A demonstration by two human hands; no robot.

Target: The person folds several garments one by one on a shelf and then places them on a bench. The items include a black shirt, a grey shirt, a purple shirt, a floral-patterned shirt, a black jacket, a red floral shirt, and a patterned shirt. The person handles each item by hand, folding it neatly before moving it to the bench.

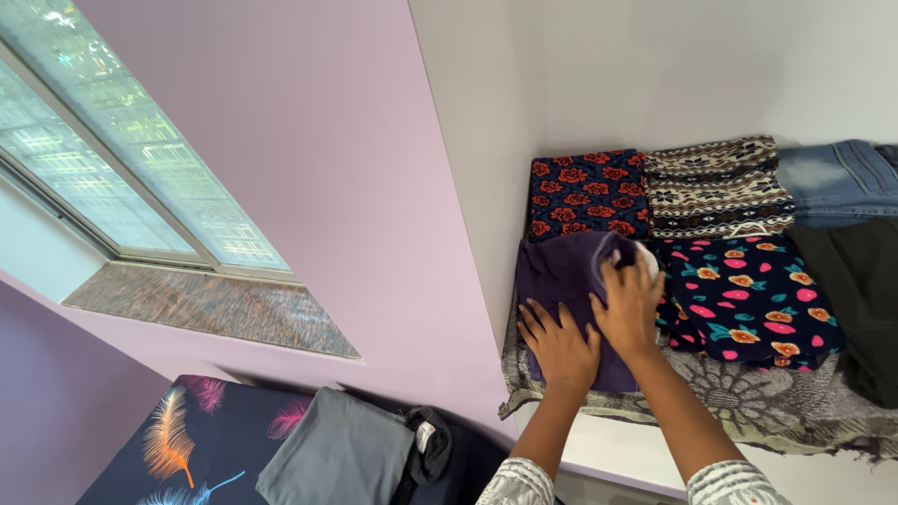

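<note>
Nearest you, at six o'clock, are your patterned sleeves (pixel 524 486), with both forearms reaching up to the shelf. After that, taking things by size: the lilac wall (pixel 309 178) fills the frame from nine to twelve o'clock, with a frosted window (pixel 122 159) at ten o'clock above its stone sill (pixel 206 309). At seven o'clock lies a dark bedsheet printed with feathers (pixel 178 440), and a folded grey garment (pixel 337 454) rests on it. A grey patterned shelf cloth (pixel 767 402) spreads under the folded stacks at four o'clock. On it, at three o'clock, sits a floral navy garment with pink and orange blossoms (pixel 748 295); at one o'clock a navy piece with red roses (pixel 587 192), a brown-and-cream knit (pixel 716 185) and folded denim (pixel 842 178).

The purple garment (pixel 561 276) lies near centre, at the shelf's left end. Your left hand (pixel 559 344) presses flat on it, fingers spread. Your right hand (pixel 629 304) curls over its upper right corner, gripping the fabric.
</note>
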